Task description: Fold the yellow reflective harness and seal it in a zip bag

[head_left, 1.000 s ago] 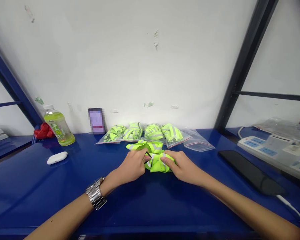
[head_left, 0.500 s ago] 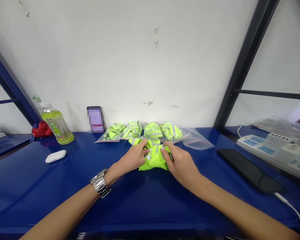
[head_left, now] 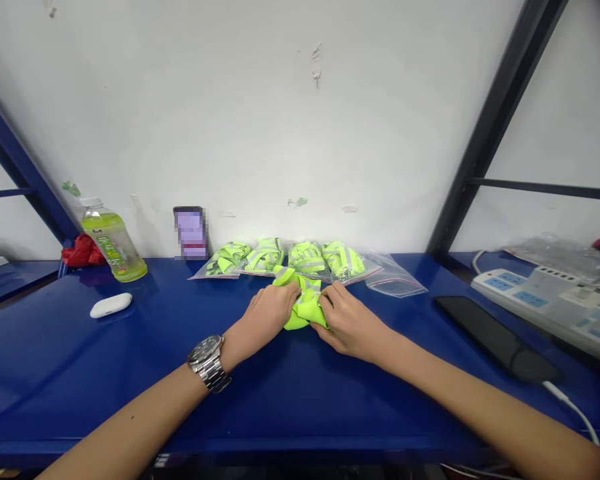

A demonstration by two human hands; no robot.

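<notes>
A neon-yellow reflective vest (head_left: 304, 303) with grey stripes lies bunched on the blue table (head_left: 130, 373). My left hand (head_left: 267, 313), with a metal watch on its wrist, presses the bundle from the left. My right hand (head_left: 347, 321) grips it from the right, fingers curled over the cloth. Just behind the bundle, several clear zip bags (head_left: 265, 257) holding folded yellow vests lie in a row against the wall. An empty clear zip bag (head_left: 397, 281) lies to their right.
A green drink bottle (head_left: 111, 241), a red cloth (head_left: 80, 253) and a propped phone (head_left: 190, 232) stand at the back left. A white earbud case (head_left: 111, 305) lies on the left. A black phone (head_left: 495, 337) and a power strip (head_left: 545, 303) sit at the right.
Both hands have drawn closer together and moved slightly away from me. The vest has gone from a loose spread to a tighter, smaller bundle between them.
</notes>
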